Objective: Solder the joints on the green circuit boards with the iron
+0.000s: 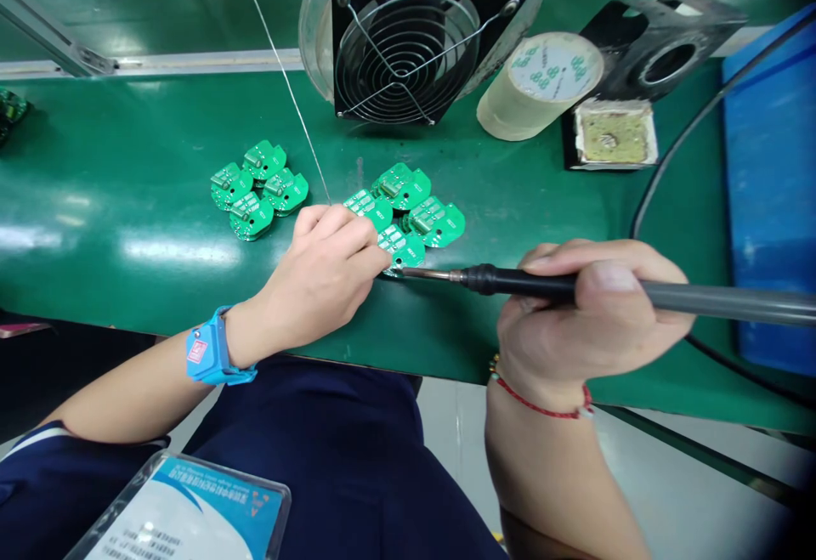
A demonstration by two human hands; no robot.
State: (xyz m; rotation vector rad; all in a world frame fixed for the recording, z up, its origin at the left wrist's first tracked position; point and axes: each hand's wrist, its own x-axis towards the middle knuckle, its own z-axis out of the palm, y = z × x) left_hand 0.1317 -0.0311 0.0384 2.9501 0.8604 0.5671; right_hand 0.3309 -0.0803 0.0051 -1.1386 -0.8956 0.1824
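Note:
My right hand (592, 313) is wrapped round a soldering iron (523, 281) with a black grip and grey handle. The iron's metal tip points left and meets the near edge of a green circuit board (403, 247). Close by that tip, my left hand (328, 271) is closed in a pinch, with a thin strand of solder wire (290, 88) running down into it from above. Its fingertips, partly hidden, are at the same board. Clustered with that board are several similar boards (435, 222), one partly covered by my left hand.
A second cluster of green boards (252, 216) lies to the left. Behind stand a fan with a wire guard (399, 54), a tape roll (541, 84) and a soldering iron stand with a sponge (615, 135). A blue bin (771, 203) and a black cable (679, 135) are at right.

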